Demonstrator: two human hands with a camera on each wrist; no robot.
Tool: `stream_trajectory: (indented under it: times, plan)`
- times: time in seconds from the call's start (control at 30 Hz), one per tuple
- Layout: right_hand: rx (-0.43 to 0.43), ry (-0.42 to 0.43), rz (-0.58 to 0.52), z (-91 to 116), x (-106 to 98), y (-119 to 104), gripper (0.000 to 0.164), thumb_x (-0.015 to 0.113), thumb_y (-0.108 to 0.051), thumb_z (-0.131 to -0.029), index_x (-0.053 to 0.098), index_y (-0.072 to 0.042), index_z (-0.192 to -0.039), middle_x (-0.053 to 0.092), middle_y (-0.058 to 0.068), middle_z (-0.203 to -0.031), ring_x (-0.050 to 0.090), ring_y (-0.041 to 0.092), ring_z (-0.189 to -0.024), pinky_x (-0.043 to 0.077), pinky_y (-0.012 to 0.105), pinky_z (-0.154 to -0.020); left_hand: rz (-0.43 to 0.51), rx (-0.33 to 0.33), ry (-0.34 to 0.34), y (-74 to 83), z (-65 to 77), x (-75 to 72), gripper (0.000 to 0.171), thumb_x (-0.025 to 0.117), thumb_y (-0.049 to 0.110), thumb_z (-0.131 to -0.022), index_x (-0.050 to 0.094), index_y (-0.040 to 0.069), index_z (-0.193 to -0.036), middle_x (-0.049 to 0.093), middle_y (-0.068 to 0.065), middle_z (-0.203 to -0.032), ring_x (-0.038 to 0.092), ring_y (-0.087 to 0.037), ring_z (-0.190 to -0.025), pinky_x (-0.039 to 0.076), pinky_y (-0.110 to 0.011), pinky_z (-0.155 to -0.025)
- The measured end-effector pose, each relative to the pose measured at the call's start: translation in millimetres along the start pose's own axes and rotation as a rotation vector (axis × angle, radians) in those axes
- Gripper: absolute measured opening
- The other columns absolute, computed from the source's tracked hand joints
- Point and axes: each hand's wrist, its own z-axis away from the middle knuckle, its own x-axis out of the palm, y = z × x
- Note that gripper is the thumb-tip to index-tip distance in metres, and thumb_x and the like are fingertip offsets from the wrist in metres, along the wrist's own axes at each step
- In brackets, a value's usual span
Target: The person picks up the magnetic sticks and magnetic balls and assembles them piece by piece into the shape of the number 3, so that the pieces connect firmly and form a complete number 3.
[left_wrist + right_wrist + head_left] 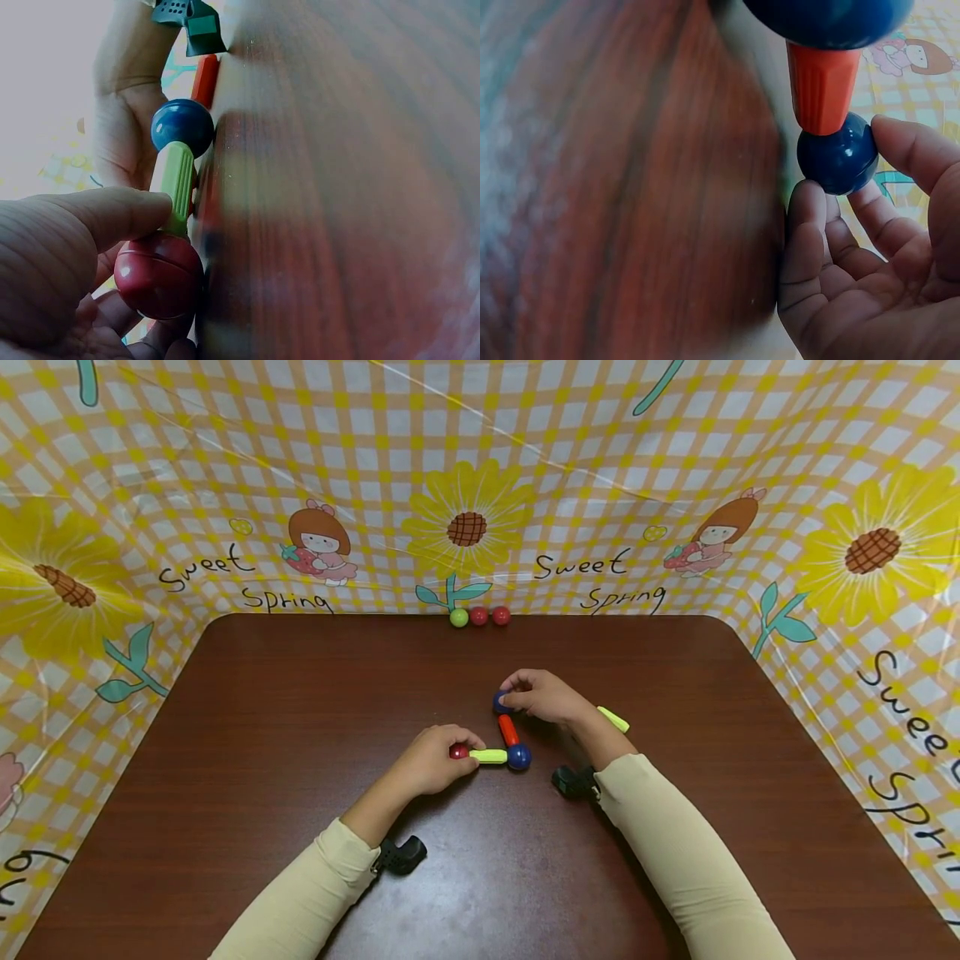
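My left hand (438, 758) pinches a yellow-green rod (491, 757) close to the red ball (159, 276) at its left end, with my fingers around that ball. At the rod's other end is a blue ball (519, 757). From there a red-orange rod (508, 730) runs toward the back of the table, to a second blue ball (838, 154). My right hand (546, 697) holds this second ball between thumb and fingertips, against the rod's end. In the left wrist view, a red-orange piece (205, 80) shows beyond the nearer blue ball.
One green ball (459, 617) and two red balls (490, 616) sit in a row at the table's back edge. Another yellow-green rod (613, 719) lies behind the right forearm. Patterned cloth (468, 435) rises around the brown table (337, 668).
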Motion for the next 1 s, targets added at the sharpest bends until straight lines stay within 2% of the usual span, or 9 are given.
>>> stream_trajectory:
  times: [0.47, 0.83, 1.0]
  plan:
    - [-0.031, 0.003, 0.014, 4, 2, -3, 0.026, 0.069, -0.016, -0.092, 0.063, 0.0, -0.112, 0.059, 0.008, -0.096, 0.052, 0.02, -0.081, 0.044, 0.03, -0.068, 0.011, 0.006, 0.012, 0.4, 0.7, 0.8, 0.015, 0.074, 0.009, -0.084, 0.075, 0.015, -0.097, 0.065, 0.004, -0.089, 0.052, -0.012, -0.079, 0.041, -0.029, -0.072]
    - [0.002, 0.024, 0.04, 8, 0, 1, 0.025, 0.068, -0.02, -0.093, 0.063, -0.004, -0.112, 0.059, 0.009, -0.1, 0.054, 0.022, -0.085, 0.047, 0.032, -0.072, 0.013, 0.01, 0.008, -0.2, 1.0, 1.6, 0.015, 0.074, 0.009, -0.084, 0.075, 0.014, -0.098, 0.064, 0.004, -0.088, 0.053, -0.012, -0.078, 0.042, -0.029, -0.072]
    - [0.006, 0.029, 0.031, 11, 0, 1, 0.026, 0.069, -0.019, -0.093, 0.062, -0.003, -0.112, 0.06, 0.009, -0.099, 0.055, 0.023, -0.086, 0.048, 0.033, -0.073, -0.01, 0.018, 0.009, -0.3, 1.9, 1.8, 0.015, 0.075, 0.008, -0.084, 0.076, 0.014, -0.097, 0.063, 0.005, -0.086, 0.052, -0.014, -0.08, 0.041, -0.032, -0.076]
